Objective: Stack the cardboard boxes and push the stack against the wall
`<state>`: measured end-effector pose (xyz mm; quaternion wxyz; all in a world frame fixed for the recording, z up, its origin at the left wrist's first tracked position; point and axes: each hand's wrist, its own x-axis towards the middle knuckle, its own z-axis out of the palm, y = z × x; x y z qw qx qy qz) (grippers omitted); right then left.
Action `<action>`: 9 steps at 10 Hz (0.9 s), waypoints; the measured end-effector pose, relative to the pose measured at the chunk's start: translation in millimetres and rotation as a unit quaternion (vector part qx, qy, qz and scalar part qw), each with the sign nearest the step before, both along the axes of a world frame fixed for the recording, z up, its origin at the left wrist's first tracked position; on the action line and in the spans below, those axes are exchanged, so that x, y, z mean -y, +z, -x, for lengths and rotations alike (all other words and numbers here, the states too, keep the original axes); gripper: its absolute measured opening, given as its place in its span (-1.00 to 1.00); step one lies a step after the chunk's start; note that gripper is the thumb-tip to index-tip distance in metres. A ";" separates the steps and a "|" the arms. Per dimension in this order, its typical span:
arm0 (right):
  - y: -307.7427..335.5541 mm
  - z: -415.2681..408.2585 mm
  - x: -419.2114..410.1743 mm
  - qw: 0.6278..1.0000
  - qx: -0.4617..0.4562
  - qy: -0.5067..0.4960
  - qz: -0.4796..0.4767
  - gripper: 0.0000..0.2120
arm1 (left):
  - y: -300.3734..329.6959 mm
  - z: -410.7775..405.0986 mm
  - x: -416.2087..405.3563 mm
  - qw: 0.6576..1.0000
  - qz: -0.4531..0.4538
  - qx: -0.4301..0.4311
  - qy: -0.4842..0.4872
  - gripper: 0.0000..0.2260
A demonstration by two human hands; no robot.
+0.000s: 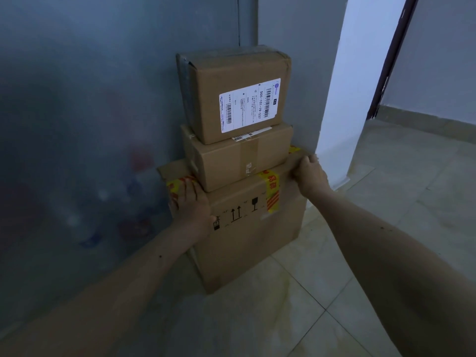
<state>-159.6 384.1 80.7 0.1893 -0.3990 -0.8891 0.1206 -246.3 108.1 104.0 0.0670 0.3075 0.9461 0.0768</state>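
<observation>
Three cardboard boxes stand stacked on the tiled floor at the grey wall; the left hand and right hand grip the bottom box by its upper corners, the middle box and top box between and above them.

A pale tiled floor with dark grout lines fills the lower right. A white pillar rises at right, and beyond it stands a dark door frame.
</observation>
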 end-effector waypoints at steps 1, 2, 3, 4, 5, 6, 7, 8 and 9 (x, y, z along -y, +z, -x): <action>0.1 12.8 -5.5 0.999 0.024 0.023 0.018 -0.66 | -0.1 0.1 -2.6 1.000 -0.007 0.004 0.008 -0.18; 0.5 18.9 -10.3 0.998 0.044 0.030 0.034 -0.54 | 1.3 1.5 -6.6 1.000 -0.004 0.005 0.017 -0.18; 4.3 15.4 -17.8 0.994 0.083 0.056 0.033 -0.43 | 2.3 0.0 -14.5 1.000 -0.008 0.004 0.023 -0.18; 12.3 8.0 -25.9 0.989 0.110 0.090 0.044 -0.42 | 3.0 -1.7 -18.3 0.999 -0.011 0.001 0.031 -0.18; 20.3 -9.3 -20.8 0.985 0.112 0.121 0.050 -0.35 | 3.3 -3.0 -19.2 0.999 -0.008 0.003 0.034 -0.18; 20.9 -37.4 -9.5 0.985 0.087 0.146 0.042 -0.27 | 2.5 -1.2 -19.5 0.999 -0.003 0.010 0.036 -0.17; 18.6 -75.6 -3.1 0.985 0.078 0.150 0.023 -0.35 | 5.1 -2.3 -17.9 0.999 -0.012 0.018 0.028 -0.16; 15.5 -135.0 -1.8 0.981 0.109 0.155 0.032 -0.45 | 8.6 4.1 -12.3 0.999 -0.015 0.045 0.005 -0.11; 19.6 -209.5 2.5 0.986 0.096 0.134 0.029 -0.52 | 18.4 9.3 5.4 0.991 -0.100 0.073 -0.054 -0.04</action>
